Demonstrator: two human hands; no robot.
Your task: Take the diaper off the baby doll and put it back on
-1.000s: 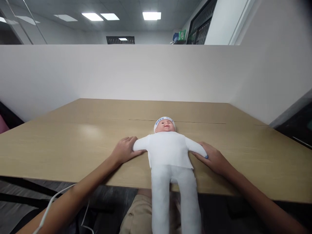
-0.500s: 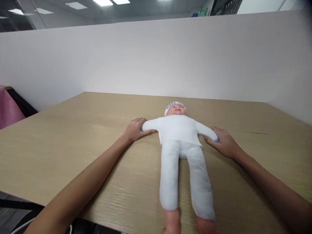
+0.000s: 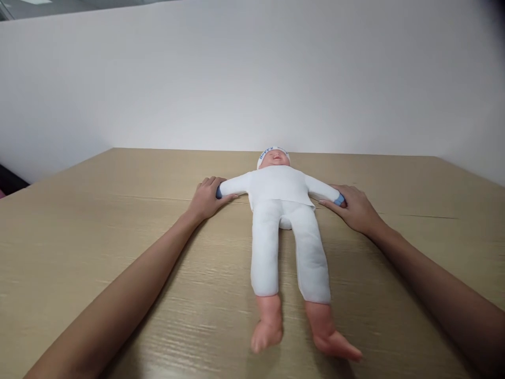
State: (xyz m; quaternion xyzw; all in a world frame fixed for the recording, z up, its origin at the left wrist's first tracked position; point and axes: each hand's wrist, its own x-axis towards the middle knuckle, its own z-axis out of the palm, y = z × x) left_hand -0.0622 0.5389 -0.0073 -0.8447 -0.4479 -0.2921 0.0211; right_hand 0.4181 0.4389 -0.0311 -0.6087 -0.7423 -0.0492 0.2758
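A baby doll (image 3: pixel 278 187) in a white top and white trousers lies face up on the wooden table (image 3: pixel 158 295), its head at the far side and its bare feet toward me. It wears a white cap (image 3: pixel 266 152) with blue lettering. My left hand (image 3: pixel 207 197) is closed around the end of the doll's arm on the left, beside a dark blue cuff (image 3: pixel 219 191). On the other side, my right hand (image 3: pixel 353 206) grips the opposite arm's end, next to a lighter blue cuff (image 3: pixel 339 199). Both doll hands are mostly hidden.
Behind the table's far edge rises a plain white partition (image 3: pixel 252 79). A thin seam (image 3: pixel 418 216) runs across the tabletop. Something dark (image 3: pixel 11 180) stands beyond the table at the far left.
The view has shifted, and the doll's feet now show. More of the blue cuffs is visible at both sleeve ends. Both hands still hold the doll's arms.
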